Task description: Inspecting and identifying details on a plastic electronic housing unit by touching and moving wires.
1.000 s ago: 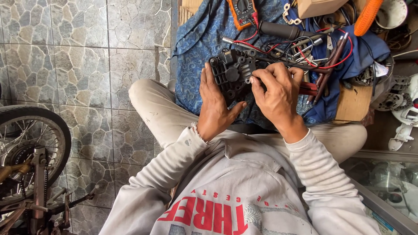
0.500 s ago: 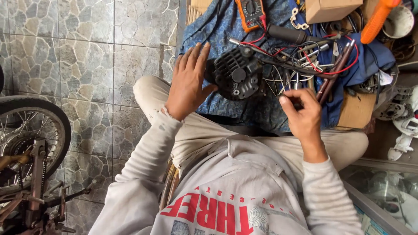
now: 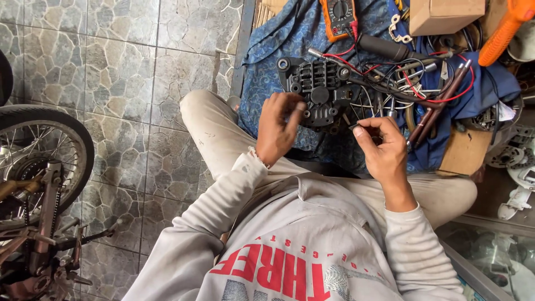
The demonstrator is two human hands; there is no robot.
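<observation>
Your left hand (image 3: 277,129) curls its fingertips on the near edge of the black housing (image 3: 319,92), which lies on the blue cloth (image 3: 262,83) past your knees; your right hand (image 3: 380,146) pinches something small, too tiny to tell. Housing looks rigid, fairly heavy, finned. Grip its outer rim, not the wires (image 3: 423,89).

I am sitting on a stone-tiled floor (image 3: 128,83), looking down at my lap. My left hand (image 3: 278,125) is touching the near left edge of a black ribbed motor housing (image 3: 320,92) lying on a blue patterned cloth (image 3: 267,61). My right hand (image 3: 382,147) is pinching something too small to make out, just beside the housing. Red and black wires (image 3: 412,83) are tangling beyond it, with an orange multimeter (image 3: 340,17) at the cloth's far edge. A spoked wheel (image 3: 39,150) is standing at the floor's left edge.
</observation>
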